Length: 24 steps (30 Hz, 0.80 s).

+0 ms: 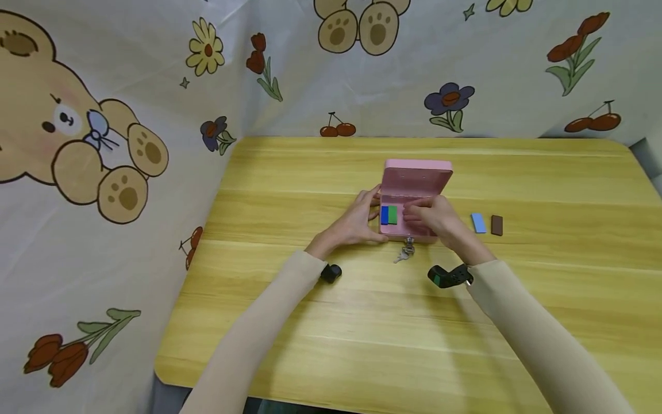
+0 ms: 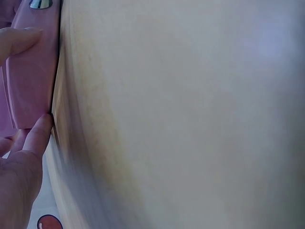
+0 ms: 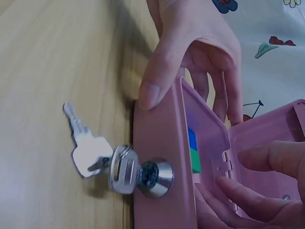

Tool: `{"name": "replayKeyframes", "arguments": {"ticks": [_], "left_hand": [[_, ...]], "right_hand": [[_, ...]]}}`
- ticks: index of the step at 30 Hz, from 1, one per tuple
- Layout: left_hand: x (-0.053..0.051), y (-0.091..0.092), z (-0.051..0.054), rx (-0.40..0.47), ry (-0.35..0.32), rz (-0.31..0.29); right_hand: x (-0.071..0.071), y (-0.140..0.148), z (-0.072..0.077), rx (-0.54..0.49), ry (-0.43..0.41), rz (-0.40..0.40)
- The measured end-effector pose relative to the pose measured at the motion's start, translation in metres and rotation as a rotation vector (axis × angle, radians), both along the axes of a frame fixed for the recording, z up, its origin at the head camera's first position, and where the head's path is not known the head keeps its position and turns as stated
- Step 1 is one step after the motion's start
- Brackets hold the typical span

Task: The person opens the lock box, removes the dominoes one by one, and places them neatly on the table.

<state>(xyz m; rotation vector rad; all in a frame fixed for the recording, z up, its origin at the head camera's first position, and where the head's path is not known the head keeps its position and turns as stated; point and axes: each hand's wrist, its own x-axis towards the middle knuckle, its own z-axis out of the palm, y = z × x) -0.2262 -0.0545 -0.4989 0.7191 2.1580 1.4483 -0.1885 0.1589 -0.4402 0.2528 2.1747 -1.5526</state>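
A pink lock box (image 1: 416,179) stands on the table with its lid raised. My left hand (image 1: 355,221) holds its left side, thumb on the front face and fingers along the side. Inside, at the left, a dark blue block (image 1: 384,215) and a green block (image 1: 393,215) lie side by side. My right hand (image 1: 434,217) reaches into the right part of the box. In the right wrist view its thumb and fingers (image 3: 257,198) are apart, with nothing visible between them; some fingertips are hidden behind the front wall.
A key in the front lock (image 3: 157,177) carries a second key (image 3: 90,152) on a ring. Right of the box lie a light blue block (image 1: 478,223) and a brown block (image 1: 497,225) on the wooden table (image 1: 351,322). A patterned cloth (image 1: 289,115) hangs behind and at the left.
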Motion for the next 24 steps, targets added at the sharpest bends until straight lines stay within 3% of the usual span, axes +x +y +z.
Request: {"name": "replayKeyframes", "arguments": {"ticks": [11, 24], "left_hand": [[0.0, 0.002, 0.003, -0.003, 0.021, -0.01], [0.0, 0.001, 0.001, 0.041, -0.011, -0.009]], "right_hand": [[-0.007, 0.0, -0.001, -0.244, -0.065, -0.047], [-0.012, -0.005, -0.011, -0.247, -0.08, -0.074]]}}
